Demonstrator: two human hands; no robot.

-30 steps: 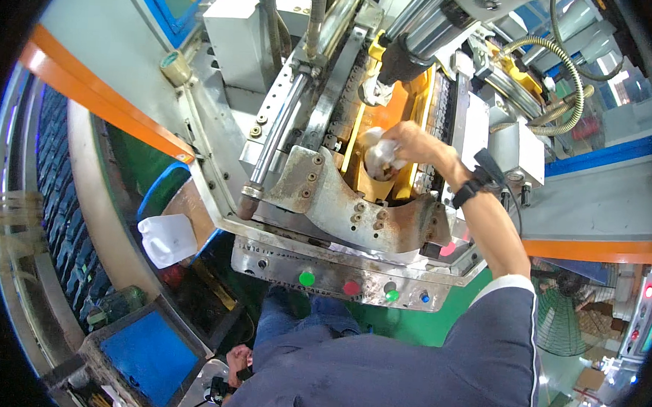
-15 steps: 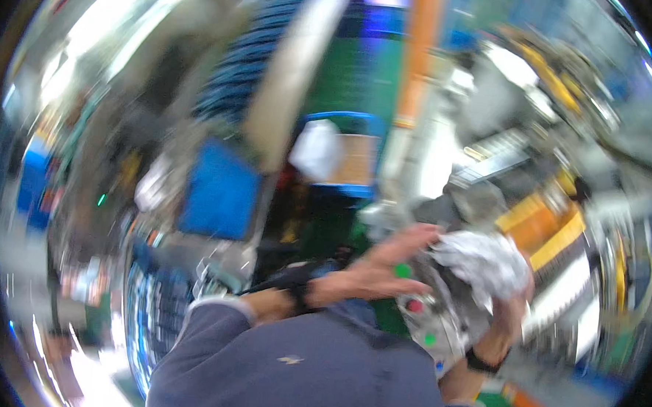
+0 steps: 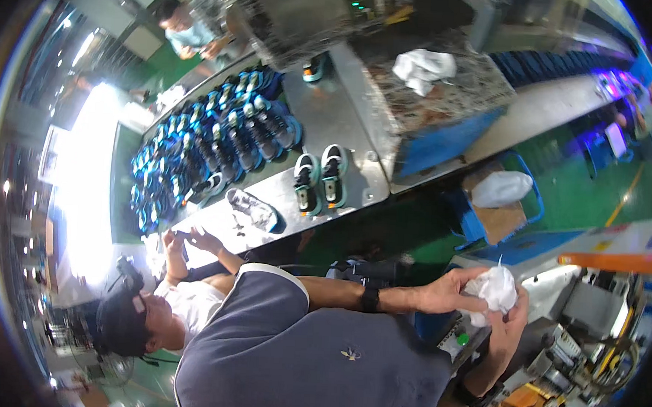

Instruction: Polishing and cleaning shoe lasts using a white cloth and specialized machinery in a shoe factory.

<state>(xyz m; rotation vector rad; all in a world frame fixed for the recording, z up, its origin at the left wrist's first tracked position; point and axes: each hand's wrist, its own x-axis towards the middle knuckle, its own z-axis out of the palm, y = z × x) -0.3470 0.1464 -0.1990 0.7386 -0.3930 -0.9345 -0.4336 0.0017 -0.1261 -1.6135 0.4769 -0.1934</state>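
Observation:
A small wad of crumpled white paper (image 3: 494,292) sits between my two hands at the right of the view. My left hand (image 3: 448,291) grips it from the left, thumb and fingers pressed against it. From the lower right, my right hand (image 3: 509,325) closes round its other side. Part of each hand's fingertips is hidden behind the wad. Just below my hands is a machine panel with a green button (image 3: 463,339).
A metal table (image 3: 358,161) to the left carries many dark-blue shoes (image 3: 211,135) and a separate pair (image 3: 320,179). A co-worker (image 3: 158,313) handles something at its near edge. A blue-framed chair (image 3: 498,220) holds a white bag. Machinery (image 3: 554,355) stands at the right.
My view has swung, bringing the shoe table into sight. Earlier my left hand was spread apart from the paper, which looked larger and looser; now both hands hold it in a tighter wad.

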